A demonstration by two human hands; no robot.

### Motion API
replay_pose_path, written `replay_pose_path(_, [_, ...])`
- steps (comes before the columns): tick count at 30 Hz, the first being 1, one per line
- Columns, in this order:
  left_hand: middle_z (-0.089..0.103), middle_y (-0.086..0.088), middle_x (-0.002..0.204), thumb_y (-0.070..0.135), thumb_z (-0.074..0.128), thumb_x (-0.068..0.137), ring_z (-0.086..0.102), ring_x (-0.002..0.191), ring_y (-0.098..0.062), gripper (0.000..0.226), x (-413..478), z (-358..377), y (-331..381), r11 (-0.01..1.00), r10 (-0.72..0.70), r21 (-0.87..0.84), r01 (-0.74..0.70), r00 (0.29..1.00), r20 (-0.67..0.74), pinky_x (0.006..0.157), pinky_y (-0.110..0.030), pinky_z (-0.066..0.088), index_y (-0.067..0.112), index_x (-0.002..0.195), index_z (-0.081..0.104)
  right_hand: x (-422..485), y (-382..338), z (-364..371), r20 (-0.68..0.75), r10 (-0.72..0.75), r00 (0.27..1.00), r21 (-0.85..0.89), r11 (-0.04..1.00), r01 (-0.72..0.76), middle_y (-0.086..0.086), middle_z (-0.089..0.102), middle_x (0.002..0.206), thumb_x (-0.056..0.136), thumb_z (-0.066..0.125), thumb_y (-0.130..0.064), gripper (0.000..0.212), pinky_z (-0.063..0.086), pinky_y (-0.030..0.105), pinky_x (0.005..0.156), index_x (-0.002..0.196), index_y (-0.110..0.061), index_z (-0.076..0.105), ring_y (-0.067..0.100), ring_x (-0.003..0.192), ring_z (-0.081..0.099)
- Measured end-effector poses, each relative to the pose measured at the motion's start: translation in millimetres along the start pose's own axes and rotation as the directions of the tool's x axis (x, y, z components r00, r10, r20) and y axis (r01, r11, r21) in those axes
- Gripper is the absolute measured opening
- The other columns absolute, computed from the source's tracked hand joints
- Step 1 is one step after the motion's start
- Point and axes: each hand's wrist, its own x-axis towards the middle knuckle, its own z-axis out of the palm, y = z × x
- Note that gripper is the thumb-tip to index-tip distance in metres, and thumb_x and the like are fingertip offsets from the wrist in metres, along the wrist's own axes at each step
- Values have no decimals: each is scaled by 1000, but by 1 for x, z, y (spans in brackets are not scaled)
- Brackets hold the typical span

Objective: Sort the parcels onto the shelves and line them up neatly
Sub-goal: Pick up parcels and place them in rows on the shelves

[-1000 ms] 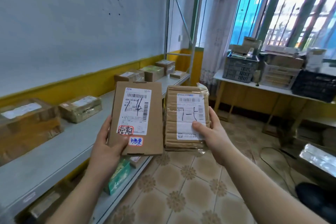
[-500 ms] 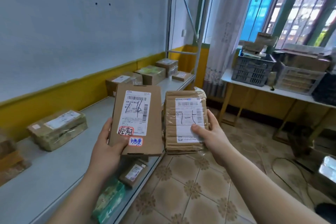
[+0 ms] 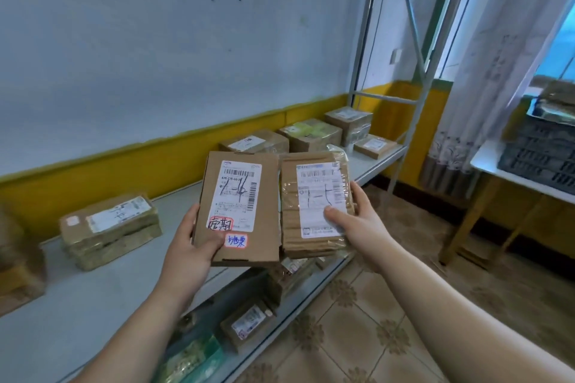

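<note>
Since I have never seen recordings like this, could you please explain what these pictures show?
There is no machine here: a person wears one wide-angle camera on the head, looking forward and down, so the two bare arms are their own. The left hand holds a flat cardboard parcel with a white label and two stickers; the right hand holds a tape-wrapped parcel, thumb on its label. Both labels face the camera. Beside them runs a grey shelf, with a taped parcel lying near and a row of parcels at its far end. Other parcels lie on the lower shelf.
</note>
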Motion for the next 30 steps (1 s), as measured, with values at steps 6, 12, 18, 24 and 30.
replay_pose_path(6, [62,10,118,17,67,90,64,101,-11,69,41,1,-22,996,-80,24,84,990,-116,77,-30,53,41,144,34,81,13,19,115,86,990,-74,994,-78,-2,65,122,84,76,-29,91,60,42,82,151,-47,17,16,85,75])
replay_pose_path(12, [59,1,130,15,66,90,62,108,-20,74,114,-13,-60,979,-173,76,189,968,-181,93,-45,51,36,150,27,172,39,59,186,187,965,-156,975,-159,-9,63,107,89,72,-27,88,52,18,47,152,-43,14,8,70,73])
replay_pose_path(18, [56,2,132,10,66,89,55,107,-14,75,190,-11,-110,943,-286,108,314,933,-219,88,-26,43,29,151,28,248,76,94,214,293,932,-231,942,-244,-2,61,122,88,73,-24,91,60,31,71,155,-35,12,12,77,74])
replay_pose_path(24, [56,14,117,7,66,88,55,95,0,73,223,-11,-146,899,-361,193,393,915,-180,74,-9,38,28,149,32,291,105,107,168,397,902,-256,902,-349,-2,62,124,87,72,-29,88,54,45,95,155,-32,16,19,96,70])
replay_pose_path(30, [58,-5,132,14,64,88,53,118,-25,60,242,-5,-154,756,-309,527,388,922,-235,95,-32,42,25,143,44,323,103,110,171,345,923,-544,814,-204,3,48,132,86,71,-36,82,54,37,82,152,-29,24,24,111,60])
